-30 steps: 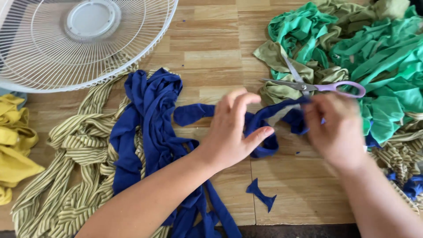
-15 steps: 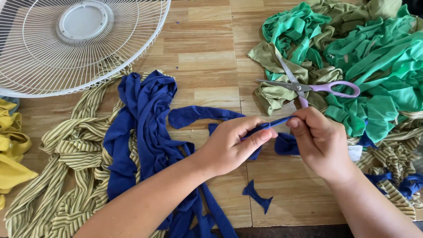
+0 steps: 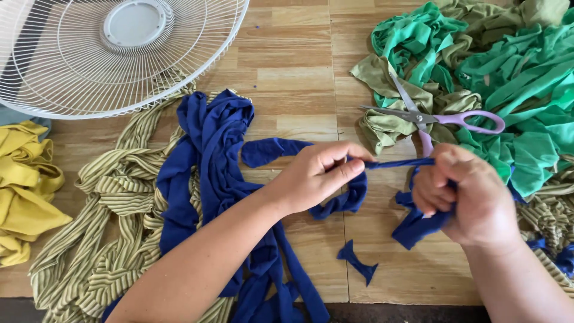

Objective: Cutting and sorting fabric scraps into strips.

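While the left hand [image 3: 317,176] pinches a blue fabric strip [image 3: 397,162] between thumb and fingers, the right hand [image 3: 463,194] fists its other end, stretching it taut above the wooden floor [image 3: 287,66]; likely knot-tightening, needing a firm, even pull. Scissors [image 3: 430,118] lie nearby on green cloth scraps [image 3: 514,72].

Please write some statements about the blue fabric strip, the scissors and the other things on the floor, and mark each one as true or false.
1. Both hands grip the blue strip, stretched between the left hand and the right hand. True.
2. The scissors are in the right hand. False: they lie on the green fabric pile, apart from both hands.
3. A small blue scrap lies on the wooden floor below the hands. True.
4. The white fan guard is at the lower right. False: it is at the upper left.
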